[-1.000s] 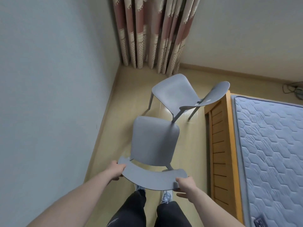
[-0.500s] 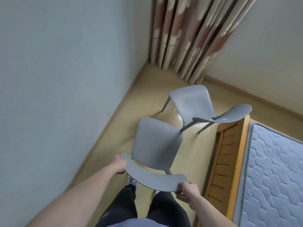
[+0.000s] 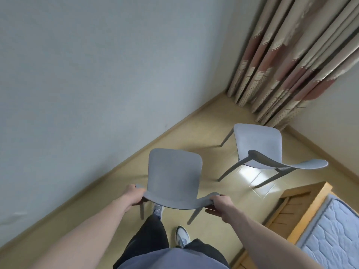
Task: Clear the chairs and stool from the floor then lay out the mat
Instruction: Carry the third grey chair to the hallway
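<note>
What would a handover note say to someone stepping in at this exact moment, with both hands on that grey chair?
Left hand grips the left end of the near grey chair's backrest; right hand grips the right end. The chair's legs show below the seat; whether they touch the floor cannot be told.
The second grey chair stands on the floor near the curtain, untouched.
The bed is at the right.
Done: nothing cleared yet.
Left: move both chairs off the floor, find the stool and the mat, neither in view, then lay out the mat.
</note>
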The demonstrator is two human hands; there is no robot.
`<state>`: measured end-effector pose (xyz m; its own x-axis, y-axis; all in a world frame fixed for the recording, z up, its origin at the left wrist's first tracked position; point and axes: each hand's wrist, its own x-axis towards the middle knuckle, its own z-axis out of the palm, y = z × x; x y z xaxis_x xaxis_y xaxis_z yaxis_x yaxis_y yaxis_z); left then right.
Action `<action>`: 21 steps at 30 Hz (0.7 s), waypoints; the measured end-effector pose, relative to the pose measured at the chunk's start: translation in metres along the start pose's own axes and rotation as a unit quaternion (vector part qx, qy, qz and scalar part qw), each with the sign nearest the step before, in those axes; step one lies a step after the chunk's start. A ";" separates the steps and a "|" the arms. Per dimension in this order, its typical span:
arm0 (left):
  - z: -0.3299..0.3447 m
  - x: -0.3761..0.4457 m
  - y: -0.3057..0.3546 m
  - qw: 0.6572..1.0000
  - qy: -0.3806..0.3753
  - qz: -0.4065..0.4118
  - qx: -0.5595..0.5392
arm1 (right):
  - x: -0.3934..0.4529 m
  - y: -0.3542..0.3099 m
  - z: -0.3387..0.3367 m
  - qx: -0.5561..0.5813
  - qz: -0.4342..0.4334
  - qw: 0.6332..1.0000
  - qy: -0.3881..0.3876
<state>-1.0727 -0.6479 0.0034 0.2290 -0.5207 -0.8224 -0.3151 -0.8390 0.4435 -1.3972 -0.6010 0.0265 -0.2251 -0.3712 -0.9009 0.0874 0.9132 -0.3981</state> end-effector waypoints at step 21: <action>-0.134 -0.186 -0.375 0.872 0.203 -0.127 -0.427 | -0.141 0.088 0.288 -0.433 -0.147 0.866 -0.202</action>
<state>-0.8733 -0.2570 0.0380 0.5538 -0.1682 -0.8155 0.5545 -0.6561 0.5119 -1.0786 -0.5166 0.0683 0.2583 -0.4781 -0.8395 -0.7165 0.4881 -0.4984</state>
